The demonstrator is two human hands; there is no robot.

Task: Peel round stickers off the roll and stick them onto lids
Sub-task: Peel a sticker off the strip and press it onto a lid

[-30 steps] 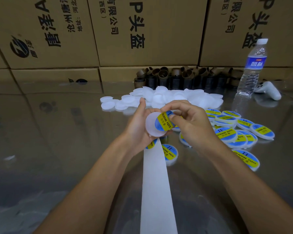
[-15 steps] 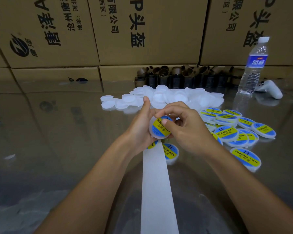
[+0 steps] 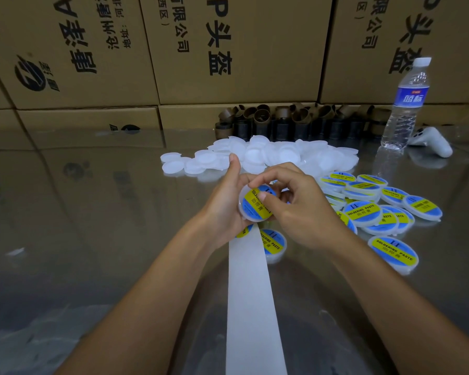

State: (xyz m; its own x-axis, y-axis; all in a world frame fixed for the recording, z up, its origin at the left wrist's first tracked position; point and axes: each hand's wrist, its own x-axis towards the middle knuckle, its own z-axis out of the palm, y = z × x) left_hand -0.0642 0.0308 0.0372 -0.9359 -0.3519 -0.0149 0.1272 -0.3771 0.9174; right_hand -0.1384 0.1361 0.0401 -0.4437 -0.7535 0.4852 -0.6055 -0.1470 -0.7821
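Note:
My left hand (image 3: 224,204) holds a round white lid (image 3: 251,209) above the table, tilted toward me. A blue and yellow round sticker (image 3: 255,205) covers its face. The thumb of my right hand (image 3: 298,209) presses on the sticker, and its fingers curl over the lid's top edge. A white backing strip (image 3: 251,301) runs from under my hands toward me, with one sticker (image 3: 244,230) showing at its upper end. A pile of bare white lids (image 3: 271,155) lies beyond my hands. Several stickered lids (image 3: 363,212) lie to the right, and one more (image 3: 274,243) beside the strip.
Cardboard boxes (image 3: 228,50) wall off the back of the shiny table (image 3: 92,212). A row of empty brown roll cores (image 3: 295,120) stands against them. At the back right stand a water bottle (image 3: 406,104) and a white controller (image 3: 431,142).
The sticker went from half-applied to lying flat on the lid. My right thumb moved onto its face. The lid has tilted more toward me.

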